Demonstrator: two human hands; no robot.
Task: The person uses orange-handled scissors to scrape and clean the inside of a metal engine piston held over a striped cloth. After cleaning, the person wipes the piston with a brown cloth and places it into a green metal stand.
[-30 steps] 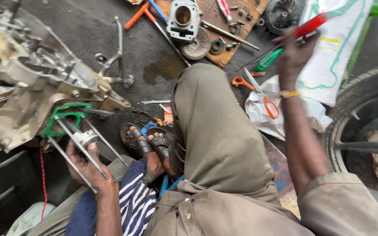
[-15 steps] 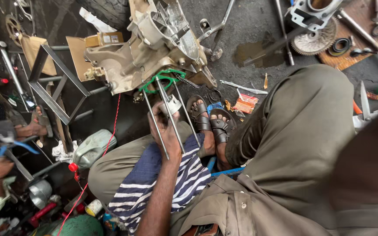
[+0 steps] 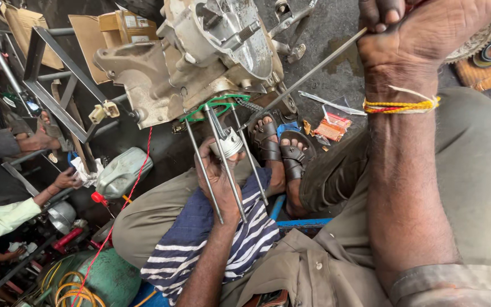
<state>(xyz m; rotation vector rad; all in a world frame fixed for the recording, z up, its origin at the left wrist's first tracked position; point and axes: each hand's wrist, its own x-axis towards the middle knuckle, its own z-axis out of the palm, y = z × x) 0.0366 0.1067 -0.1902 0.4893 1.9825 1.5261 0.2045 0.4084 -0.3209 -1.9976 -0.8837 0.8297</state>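
Oil-stained concrete floor [image 3: 336, 34], cluttered workshop. Left hand [image 3: 218, 170] grasps a small silver metal piston [image 3: 227, 145] among the long steel studs [image 3: 203, 167] of a grey cast-aluminium engine crankcase [image 3: 200, 51]. Right hand [image 3: 421, 31] is clenched round a thin steel rod [image 3: 308, 74] angled toward the green gasket [image 3: 214, 105]. Judgement: steady the piston and guide the rod tip slowly, avoiding the gasket.

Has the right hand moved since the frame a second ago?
Yes. The right hand with its long thin tool has come in from the board of parts toward the engine case; the tool tip now nearly reaches the green gasket.
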